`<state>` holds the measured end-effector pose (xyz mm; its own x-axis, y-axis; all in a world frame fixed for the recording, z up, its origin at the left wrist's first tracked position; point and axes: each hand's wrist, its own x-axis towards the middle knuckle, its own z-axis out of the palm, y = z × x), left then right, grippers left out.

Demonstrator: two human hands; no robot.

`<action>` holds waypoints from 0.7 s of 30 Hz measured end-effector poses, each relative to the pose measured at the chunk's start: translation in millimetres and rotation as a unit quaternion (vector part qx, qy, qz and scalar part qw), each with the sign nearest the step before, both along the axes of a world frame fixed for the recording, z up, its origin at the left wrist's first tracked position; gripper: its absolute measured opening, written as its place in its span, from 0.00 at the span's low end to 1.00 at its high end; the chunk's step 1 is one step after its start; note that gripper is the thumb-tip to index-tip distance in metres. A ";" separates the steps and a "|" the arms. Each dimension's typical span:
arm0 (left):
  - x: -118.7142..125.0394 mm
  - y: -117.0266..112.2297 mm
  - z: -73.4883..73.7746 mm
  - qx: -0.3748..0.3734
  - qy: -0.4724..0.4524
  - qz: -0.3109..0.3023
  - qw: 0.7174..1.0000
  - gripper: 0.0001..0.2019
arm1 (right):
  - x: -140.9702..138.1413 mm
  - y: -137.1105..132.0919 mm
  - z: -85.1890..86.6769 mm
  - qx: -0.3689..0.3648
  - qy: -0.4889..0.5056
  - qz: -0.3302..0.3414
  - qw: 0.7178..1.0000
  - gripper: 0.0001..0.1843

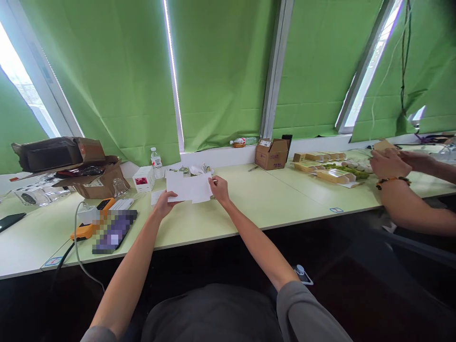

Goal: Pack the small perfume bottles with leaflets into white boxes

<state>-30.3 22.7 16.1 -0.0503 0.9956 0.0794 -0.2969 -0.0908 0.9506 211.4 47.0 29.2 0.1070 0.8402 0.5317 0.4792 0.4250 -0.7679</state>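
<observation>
A white card piece with notched, tab-like edges (pixel 188 187), looking like a flattened paper box, is held up over the table in front of me. My left hand (pixel 165 203) grips its lower left corner, thumb on the near face. At the right edge, my right hand (pixel 219 189) pinches it with curled fingers. Another white piece (pixel 156 196) lies by my left hand, partly covered. Behind the card, small crumpled clear and white items (pixel 199 169) show above its top edge; their kind is hard to make out.
Left stand a small white box (pixel 144 179), a water bottle (pixel 156 163), a phone-like purple item (pixel 116 232) and an open brown carton (pixel 101 183). A cardboard box (pixel 272 154) stands at the back. Right, a co-worker's hands (pixel 390 161) hold a cardboard piece near yellowish boxes (pixel 335 175).
</observation>
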 end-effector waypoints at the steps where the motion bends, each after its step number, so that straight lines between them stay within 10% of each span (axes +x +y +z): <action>1: 0.2 -0.9 0.9 0.015 -0.016 -0.014 1.000 0.19 | 0.2 -0.5 0.4 -0.012 0.028 0.007 0.999 0.17; 10: -1.9 1.2 1.1 0.036 -0.130 -0.113 0.984 0.08 | 1.6 2.7 -1.9 -0.028 0.239 0.098 0.966 0.16; 21: 6.8 -0.7 -3.8 0.017 0.034 -0.082 0.996 0.24 | -2.1 -3.7 3.6 -0.147 0.277 0.282 0.907 0.18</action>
<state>-23.5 22.0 12.3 0.1195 0.9866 0.1111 -0.2454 -0.0790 0.9662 209.3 43.3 32.7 -0.2017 0.9411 0.2713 -0.2452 0.2196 -0.9443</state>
